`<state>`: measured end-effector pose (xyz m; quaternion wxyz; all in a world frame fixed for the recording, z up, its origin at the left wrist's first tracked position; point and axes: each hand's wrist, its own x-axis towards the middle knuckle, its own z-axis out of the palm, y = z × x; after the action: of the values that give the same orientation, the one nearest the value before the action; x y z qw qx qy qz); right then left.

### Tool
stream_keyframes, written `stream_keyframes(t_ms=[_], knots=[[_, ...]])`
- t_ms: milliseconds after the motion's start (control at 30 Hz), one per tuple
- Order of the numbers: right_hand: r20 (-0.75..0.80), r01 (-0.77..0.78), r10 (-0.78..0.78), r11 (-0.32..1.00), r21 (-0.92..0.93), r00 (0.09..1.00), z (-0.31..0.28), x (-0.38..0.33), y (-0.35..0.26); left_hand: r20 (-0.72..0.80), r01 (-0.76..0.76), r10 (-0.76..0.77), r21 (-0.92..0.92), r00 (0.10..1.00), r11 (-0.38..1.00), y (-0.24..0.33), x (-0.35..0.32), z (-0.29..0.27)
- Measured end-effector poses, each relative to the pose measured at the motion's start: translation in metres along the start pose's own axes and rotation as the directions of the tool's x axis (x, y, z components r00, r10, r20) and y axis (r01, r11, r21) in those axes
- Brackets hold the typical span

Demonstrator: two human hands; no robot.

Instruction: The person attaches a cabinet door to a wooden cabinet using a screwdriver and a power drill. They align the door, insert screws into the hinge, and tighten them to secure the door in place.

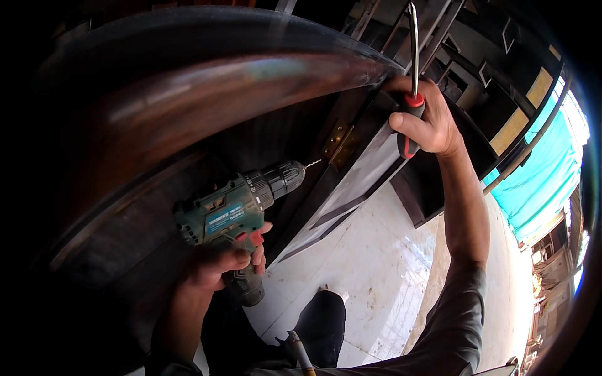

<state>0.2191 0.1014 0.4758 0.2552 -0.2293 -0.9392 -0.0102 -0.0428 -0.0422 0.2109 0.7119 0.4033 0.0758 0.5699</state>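
Note:
My left hand point(219, 266) is wrapped round the grip of a dark green cordless drill point(229, 210), fingers by its red trigger. A thin drill bit point(312, 163) points up and right from the black chuck, its tip close to a brass hinge point(335, 141) but seemingly apart from it. The hinge sits on dark brown wood, and screw holes show in its leaf. My right hand point(436, 122) holds a screwdriver point(414, 103) with a black and red handle under the thumb, shaft upward. Its other fingers reach behind the top corner of a dark-framed door point(370, 163), partly hidden.
A large curved dark wooden panel point(188, 94) arches over the left. Dark furniture frames point(495, 81) stand at upper right, beside a turquoise sheet point(545, 182). Below lies a pale tiled floor point(364, 282). A cigarette point(301, 354) juts up at the lower edge.

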Motion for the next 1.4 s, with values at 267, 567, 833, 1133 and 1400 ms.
stream_keyframes(t_ms=[267, 567, 833, 1133, 1400], knots=[[-0.017, 0.025, -0.025, 0.999, 0.043, 1.000, 0.005, 0.002, -0.006, -0.099, 0.018, -0.010, 0.086, 0.995, 0.996, 0.004, 0.001, 0.004], [-0.022, 0.044, -0.043, 0.999, 0.031, 0.999, -0.001, 0.003, -0.009, -0.165, 0.018, -0.007, 0.069, 0.986, 0.997, 0.004, 0.002, 0.008], [-0.014, 0.039, -0.039, 0.999, 0.015, 0.999, 0.001, 0.006, -0.014, -0.208, 0.023, -0.006, 0.082, 0.978, 0.996, 0.007, 0.003, 0.011], [-0.021, 0.048, -0.048, 0.999, 0.001, 0.999, 0.001, 0.004, -0.013, -0.193, 0.040, -0.022, 0.088, 0.981, 0.995, 0.004, 0.003, 0.008], [-0.023, 0.041, -0.041, 0.999, -0.006, 0.999, 0.001, 0.003, -0.013, -0.206, 0.039, -0.020, 0.088, 0.978, 0.995, 0.005, 0.003, 0.011]])
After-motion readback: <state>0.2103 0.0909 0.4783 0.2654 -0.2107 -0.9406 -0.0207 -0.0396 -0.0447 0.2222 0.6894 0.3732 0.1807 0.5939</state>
